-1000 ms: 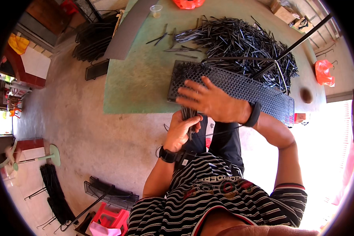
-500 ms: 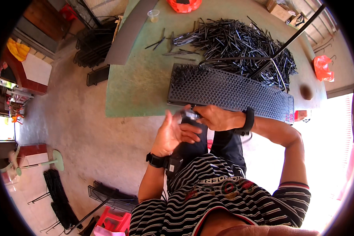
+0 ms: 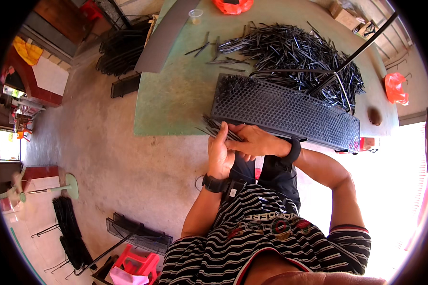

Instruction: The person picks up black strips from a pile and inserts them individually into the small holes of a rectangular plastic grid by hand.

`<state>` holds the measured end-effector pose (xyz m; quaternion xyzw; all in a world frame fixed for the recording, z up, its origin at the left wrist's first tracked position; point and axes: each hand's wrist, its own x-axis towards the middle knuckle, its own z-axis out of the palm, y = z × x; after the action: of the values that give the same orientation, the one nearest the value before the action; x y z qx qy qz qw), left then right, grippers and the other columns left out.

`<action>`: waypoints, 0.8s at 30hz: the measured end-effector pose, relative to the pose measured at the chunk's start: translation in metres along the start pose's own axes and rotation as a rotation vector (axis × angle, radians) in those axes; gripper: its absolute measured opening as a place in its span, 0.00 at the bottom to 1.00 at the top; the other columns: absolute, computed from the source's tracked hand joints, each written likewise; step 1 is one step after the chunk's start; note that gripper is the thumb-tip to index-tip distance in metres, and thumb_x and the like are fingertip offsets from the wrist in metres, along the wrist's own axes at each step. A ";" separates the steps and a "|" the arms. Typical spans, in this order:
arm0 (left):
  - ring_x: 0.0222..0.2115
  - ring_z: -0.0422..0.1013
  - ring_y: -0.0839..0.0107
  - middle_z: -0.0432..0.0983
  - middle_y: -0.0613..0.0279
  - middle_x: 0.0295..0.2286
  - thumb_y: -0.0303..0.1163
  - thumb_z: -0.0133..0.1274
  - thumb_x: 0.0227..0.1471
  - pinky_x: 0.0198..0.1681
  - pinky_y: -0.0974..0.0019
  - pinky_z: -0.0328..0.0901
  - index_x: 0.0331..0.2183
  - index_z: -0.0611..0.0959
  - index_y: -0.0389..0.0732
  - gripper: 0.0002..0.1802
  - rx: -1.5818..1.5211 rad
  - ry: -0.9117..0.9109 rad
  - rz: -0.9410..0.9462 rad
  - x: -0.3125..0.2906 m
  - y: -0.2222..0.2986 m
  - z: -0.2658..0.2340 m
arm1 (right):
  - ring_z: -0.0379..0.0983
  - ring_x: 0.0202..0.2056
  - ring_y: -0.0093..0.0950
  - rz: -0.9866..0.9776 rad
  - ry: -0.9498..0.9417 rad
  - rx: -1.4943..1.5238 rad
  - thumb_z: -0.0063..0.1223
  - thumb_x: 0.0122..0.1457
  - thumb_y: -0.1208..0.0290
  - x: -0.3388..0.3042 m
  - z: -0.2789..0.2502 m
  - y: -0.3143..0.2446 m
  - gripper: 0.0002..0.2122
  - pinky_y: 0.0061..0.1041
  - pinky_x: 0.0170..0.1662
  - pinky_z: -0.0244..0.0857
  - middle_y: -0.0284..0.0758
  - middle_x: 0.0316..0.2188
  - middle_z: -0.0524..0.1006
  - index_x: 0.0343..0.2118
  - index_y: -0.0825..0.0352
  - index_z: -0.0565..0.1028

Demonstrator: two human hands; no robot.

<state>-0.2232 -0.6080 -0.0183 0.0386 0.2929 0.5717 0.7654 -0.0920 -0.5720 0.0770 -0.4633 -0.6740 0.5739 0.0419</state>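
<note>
My left hand (image 3: pixel 218 154) is closed around a small bundle of thin black strips (image 3: pixel 210 127), thumb on top, their ends fanning out to the left. My right hand (image 3: pixel 259 141) presses against it with curled fingers, on the same bundle; part of the bundle is hidden under the fingers. Just beyond both hands lies a long black perforated rack (image 3: pixel 285 107) at the table's front edge. Short black strips stand in its holes at the left end. Behind the rack is a large heap of loose black strips (image 3: pixel 304 57).
The green table (image 3: pixel 171 104) carries a grey board (image 3: pixel 164 40), a clear plastic cup (image 3: pixel 195 16) and a red plastic bag (image 3: pixel 233 5). A black metal rod frame (image 3: pixel 337 73) crosses above the heap and rack. A pink stool (image 3: pixel 135 263) and a black wire rack (image 3: pixel 138 232) stand behind to the left.
My left hand has gone from spread fingers to gripping the bundle, moving up and right against my right hand. The strips now point out to the left. The whole view has shifted slightly.
</note>
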 end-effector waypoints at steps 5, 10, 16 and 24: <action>0.21 0.68 0.70 0.72 0.60 0.21 0.38 0.53 0.52 0.28 0.64 0.65 0.38 0.74 0.34 0.17 0.152 0.111 0.172 -0.007 0.021 0.028 | 0.71 0.14 0.34 -0.038 -0.090 -0.243 0.53 0.50 0.58 -0.007 0.000 0.016 0.19 0.30 0.22 0.63 0.39 0.10 0.70 0.12 0.71 0.74; 0.18 0.66 0.73 0.74 0.61 0.26 0.26 0.52 0.51 0.22 0.70 0.62 0.44 0.73 0.33 0.17 0.351 -0.015 0.253 -0.006 0.020 0.027 | 0.71 0.18 0.35 -0.125 0.051 -0.144 0.54 0.49 0.65 0.001 0.014 0.024 0.15 0.34 0.23 0.63 0.42 0.10 0.70 0.15 0.72 0.73; 0.18 0.70 0.72 0.75 0.56 0.26 0.24 0.54 0.48 0.19 0.72 0.63 0.41 0.75 0.32 0.16 0.413 -0.038 0.027 -0.017 0.031 0.012 | 0.68 0.15 0.21 -0.055 0.269 0.071 0.52 0.52 0.67 0.008 -0.028 0.009 0.12 0.21 0.18 0.62 0.35 0.12 0.72 0.22 0.73 0.76; 0.19 0.73 0.69 0.76 0.54 0.25 0.31 0.56 0.49 0.19 0.72 0.66 0.37 0.77 0.34 0.14 0.474 0.011 -0.020 -0.019 0.025 0.013 | 0.66 0.14 0.17 0.041 0.235 0.453 0.51 0.54 0.70 0.047 -0.023 0.024 0.09 0.17 0.14 0.56 0.32 0.16 0.74 0.27 0.73 0.77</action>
<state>-0.2420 -0.6126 0.0096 0.2114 0.4235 0.4795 0.7390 -0.0914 -0.5250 0.0427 -0.5191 -0.5093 0.6531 0.2110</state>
